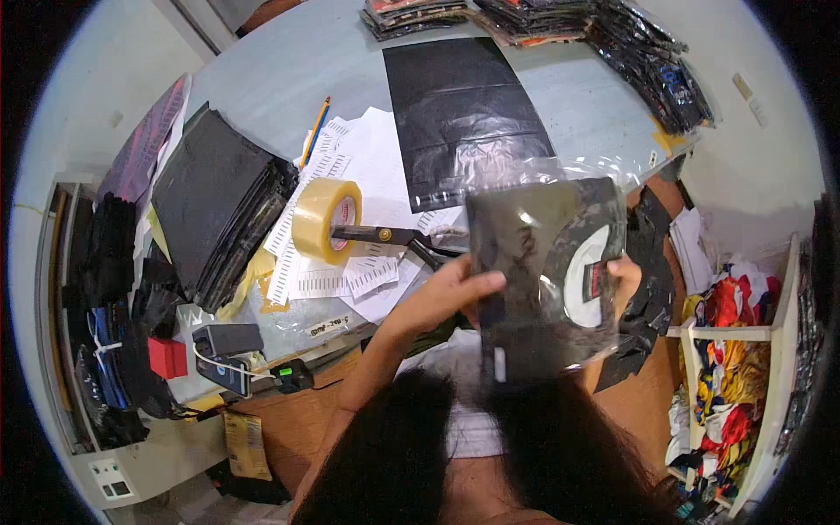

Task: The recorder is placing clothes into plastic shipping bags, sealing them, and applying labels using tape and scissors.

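A folded dark garment in a clear plastic bag (525, 262) is held up in front of me, over the table's near edge. My left hand (453, 292) grips its left side, thumb on the front. At its right edge my right hand (623, 282) holds it, most of the fingers hidden behind. The bag's loose clear end points away from me, over a flat black plastic mailer bag (466, 118) on the table. Left of the bagged garment lie black-handled scissors (387, 235), their tip at a roll of clear packing tape (315, 220) that stands on edge.
Printed paper sheets (374, 151) and pencils (316, 131) lie under and behind the tape. A stack of black mailer bags (216, 197) is at the left, near a phone (223, 375) and a red box (167, 357). Bagged garments (538, 20) line the far edge. Shelves of cloth (728, 335) stand right.
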Available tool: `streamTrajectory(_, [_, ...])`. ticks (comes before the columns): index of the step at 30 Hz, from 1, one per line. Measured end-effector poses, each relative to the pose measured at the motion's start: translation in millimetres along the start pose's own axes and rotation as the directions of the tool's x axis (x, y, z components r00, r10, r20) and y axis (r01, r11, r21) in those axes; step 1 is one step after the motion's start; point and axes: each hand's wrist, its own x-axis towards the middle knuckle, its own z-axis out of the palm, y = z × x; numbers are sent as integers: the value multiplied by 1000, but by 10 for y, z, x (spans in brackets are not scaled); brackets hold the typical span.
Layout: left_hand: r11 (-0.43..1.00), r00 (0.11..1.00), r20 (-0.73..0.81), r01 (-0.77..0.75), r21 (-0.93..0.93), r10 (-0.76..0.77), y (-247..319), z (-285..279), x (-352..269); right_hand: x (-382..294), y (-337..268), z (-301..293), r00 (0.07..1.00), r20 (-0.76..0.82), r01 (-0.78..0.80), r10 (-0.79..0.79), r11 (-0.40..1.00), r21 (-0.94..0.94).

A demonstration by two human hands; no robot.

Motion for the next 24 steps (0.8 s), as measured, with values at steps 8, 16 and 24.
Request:
streamTrajectory(8, [984, 989, -24, 144, -101, -147, -87, 206, 43, 388, -607, 569, 987, -148, -111, 63, 935, -338])
streamTrajectory(16, [960, 994, -91, 31, -280, -58, 9, 181, 127, 1160, -905, 876, 925, -28, -274, 378, 615, -739])
streamTrajectory(24, [969, 993, -101, -76, -237, 53, 58, -17, 31, 1366, -806, 924, 867, 121, -236, 483, 613, -754])
